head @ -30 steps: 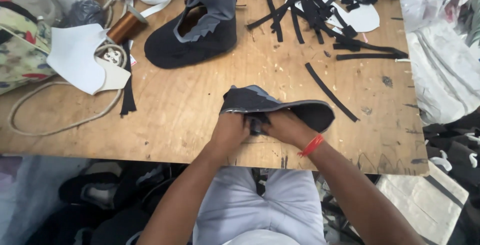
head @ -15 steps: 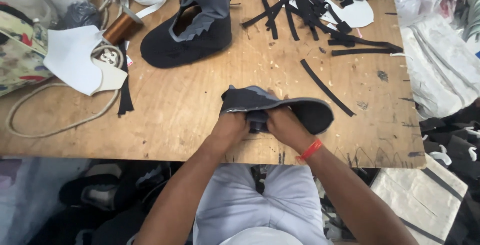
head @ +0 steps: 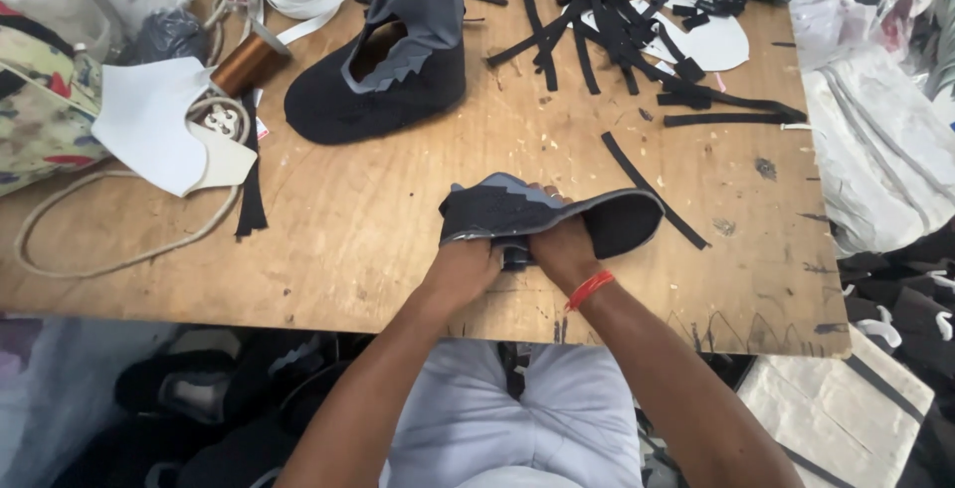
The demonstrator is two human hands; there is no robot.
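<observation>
Little has shifted since before: near the wooden table's (head: 328, 239) front edge, I keep my left hand (head: 466, 271) and right hand (head: 560, 249) pinching the soft, light shoe upper (head: 542, 212), probably at its heel seam.

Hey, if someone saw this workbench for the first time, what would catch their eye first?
Both hands, the left hand and right hand, grip a dark unfinished shoe at the near edge of the wooden table. Behind it stands a finished dark boot, and a tangle of black strips covers the far right.
</observation>
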